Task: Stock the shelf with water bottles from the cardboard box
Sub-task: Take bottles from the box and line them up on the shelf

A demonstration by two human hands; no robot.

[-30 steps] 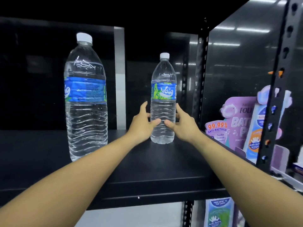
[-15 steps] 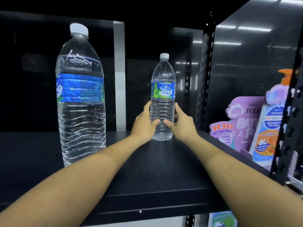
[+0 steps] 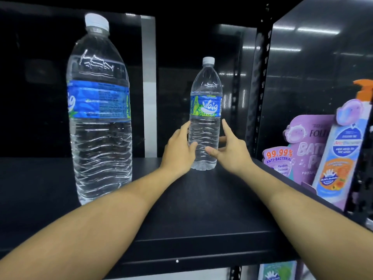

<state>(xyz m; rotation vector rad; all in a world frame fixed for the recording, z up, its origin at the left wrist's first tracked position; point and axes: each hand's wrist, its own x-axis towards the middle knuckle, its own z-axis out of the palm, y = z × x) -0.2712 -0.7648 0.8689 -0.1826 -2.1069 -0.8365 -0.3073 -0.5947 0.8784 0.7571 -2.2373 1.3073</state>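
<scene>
A small clear water bottle [image 3: 205,110] with a blue-green label and a white cap stands upright on the black shelf [image 3: 201,209], towards the back. My left hand [image 3: 178,148] rests on its lower left side, thumb on the front. My right hand [image 3: 232,150] is beside its lower right, fingers spread, with the forefinger slightly off the plastic. A second water bottle [image 3: 100,110] of the same brand stands upright nearer to me on the left. The cardboard box is out of view.
A black perforated upright [image 3: 259,87] and a glossy black side panel [image 3: 314,77] close off the shelf on the right. Beyond them stand a purple soap pack [image 3: 298,150] and a pump bottle [image 3: 341,150]. Bare shelf lies between the two bottles.
The fingers of my right hand have spread away from the small bottle. The view has shifted closer and slightly left, so the near bottle looks larger.
</scene>
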